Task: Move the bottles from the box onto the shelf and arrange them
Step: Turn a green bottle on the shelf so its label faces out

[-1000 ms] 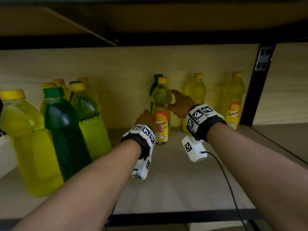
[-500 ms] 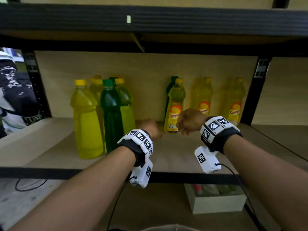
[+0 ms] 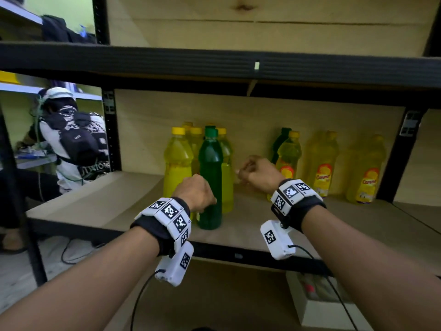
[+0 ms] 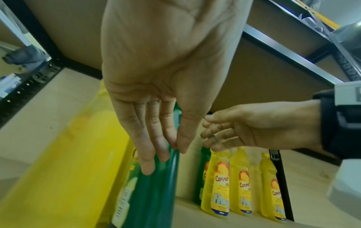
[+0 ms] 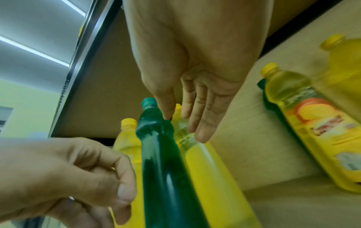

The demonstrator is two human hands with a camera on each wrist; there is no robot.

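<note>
On the wooden shelf (image 3: 250, 225) stand two groups of bottles. The left group has several yellow bottles (image 3: 177, 163) and a dark green bottle (image 3: 210, 177). The right group has labelled yellow bottles (image 3: 322, 163) and a green one (image 3: 280, 142) behind. My left hand (image 3: 198, 191) hovers in front of the green bottle (image 4: 156, 192), its fingers (image 4: 148, 154) relaxed and holding nothing. My right hand (image 3: 256, 172) is raised between the groups, its fingers (image 5: 201, 123) straight and empty. A white box (image 3: 319, 309) sits below the shelf.
The black beam of the upper shelf (image 3: 214, 63) runs overhead. Black uprights (image 3: 393, 163) close in the bay at the right and at the left (image 3: 111, 130). A person with a backpack (image 3: 71, 139) sits beyond the left upright. Cables (image 3: 78, 254) lie on the floor.
My right hand has let go of the labelled yellow bottle and both hands have pulled back from it. The view has backed away from the shelf, and my left hand has shifted toward the green bottle.
</note>
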